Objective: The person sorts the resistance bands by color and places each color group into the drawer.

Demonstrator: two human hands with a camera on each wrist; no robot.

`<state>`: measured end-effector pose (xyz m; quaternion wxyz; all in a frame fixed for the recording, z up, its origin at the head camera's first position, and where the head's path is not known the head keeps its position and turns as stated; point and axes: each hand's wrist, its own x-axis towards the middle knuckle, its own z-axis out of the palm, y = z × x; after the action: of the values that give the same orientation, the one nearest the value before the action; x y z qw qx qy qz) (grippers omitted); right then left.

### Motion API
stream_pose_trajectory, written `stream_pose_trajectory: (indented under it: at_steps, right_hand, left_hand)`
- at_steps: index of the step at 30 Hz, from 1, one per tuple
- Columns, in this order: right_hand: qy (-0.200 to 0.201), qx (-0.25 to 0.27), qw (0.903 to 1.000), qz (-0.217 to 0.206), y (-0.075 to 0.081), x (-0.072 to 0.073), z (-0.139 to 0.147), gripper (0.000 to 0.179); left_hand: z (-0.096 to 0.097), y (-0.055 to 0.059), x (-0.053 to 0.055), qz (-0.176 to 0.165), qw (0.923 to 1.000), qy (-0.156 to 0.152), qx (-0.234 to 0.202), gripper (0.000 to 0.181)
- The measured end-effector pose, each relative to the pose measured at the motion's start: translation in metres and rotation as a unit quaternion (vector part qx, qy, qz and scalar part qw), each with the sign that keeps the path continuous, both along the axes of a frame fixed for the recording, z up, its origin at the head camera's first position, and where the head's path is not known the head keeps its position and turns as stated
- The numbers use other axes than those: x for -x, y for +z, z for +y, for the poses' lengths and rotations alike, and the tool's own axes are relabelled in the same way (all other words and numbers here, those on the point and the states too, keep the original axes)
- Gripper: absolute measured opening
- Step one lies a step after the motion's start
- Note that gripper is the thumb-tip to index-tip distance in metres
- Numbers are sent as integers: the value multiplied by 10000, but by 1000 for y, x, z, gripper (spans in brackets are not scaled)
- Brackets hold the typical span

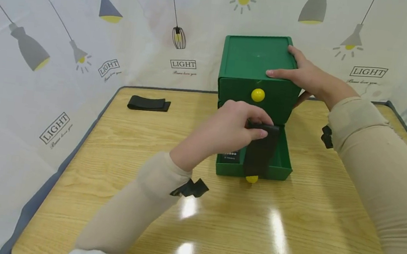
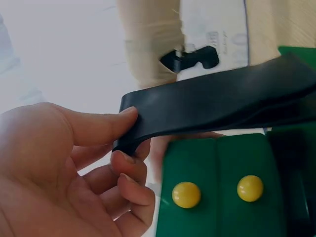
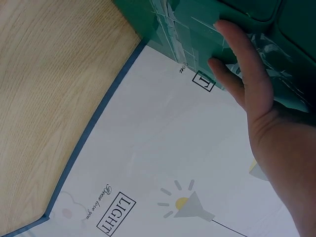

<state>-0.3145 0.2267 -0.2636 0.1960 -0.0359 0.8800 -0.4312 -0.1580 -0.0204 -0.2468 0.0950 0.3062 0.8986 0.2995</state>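
My left hand (image 1: 231,128) pinches one end of a folded black strap (image 1: 260,154) between thumb and fingers. The strap hangs over the pulled-out bottom drawer (image 1: 284,173) of a green drawer box (image 1: 258,58). In the left wrist view the strap (image 2: 207,106) is seen as a smooth doubled band, its loop end in the fingers. My right hand (image 1: 307,78) rests on the box's right top edge, thumb on top. In the right wrist view, straight fingers (image 3: 252,79) lie along the box's taped side. A black item (image 1: 230,156) with white print lies in the drawer's left part.
Another folded black strap (image 1: 148,104) lies at the back left of the wooden table (image 1: 130,143). Yellow knobs (image 1: 258,94) stick out from the drawer fronts. A wall covering (image 1: 144,19) with printed lamps rises behind the table's back edge.
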Motion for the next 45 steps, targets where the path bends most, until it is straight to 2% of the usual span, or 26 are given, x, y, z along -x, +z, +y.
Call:
stream_pose_trajectory:
  at_steps: [5, 12, 20, 24, 29, 32, 36, 41, 45]
  right_hand:
    - [9, -11, 10000, -22, -1, 0, 0, 118]
    - [21, 8, 10000, -20, -1, 0, 0, 116]
    - [31, 47, 10000, -15, -1, -1, 0, 115]
    - [8, 62, 10000, -38, -1, -1, 0, 115]
    - [13, 30, 10000, -6, -1, -1, 1, 116]
    - [21, 18, 10000, 34, 0, 0, 0, 116]
    - [2, 26, 10000, 62, 0, 0, 0, 116]
    - [23, 31, 10000, 54, -1, 0, 1, 116]
    - [40, 5, 10000, 40, -1, 0, 1, 115]
  left_hand:
    - [5, -10, 16, 33, 9997, 186, 167, 25]
    - [12, -25, 32, 103, 9978, 564, 333, 23]
    - [21, -54, 50, 356, 9936, 974, 451, 27]
    - [26, -71, 57, 696, 9897, 1088, 621, 26]
    - [30, -89, 60, 1279, 9804, 1167, 939, 25]
    - [30, -95, 60, 1686, 9739, 1059, 1087, 25]
    - [30, -103, 57, 2015, 9687, 888, 1141, 25]
    - [28, -112, 57, 2114, 9668, 913, 1106, 24]
    - [27, -118, 56, 2009, 9694, 962, 1033, 24]
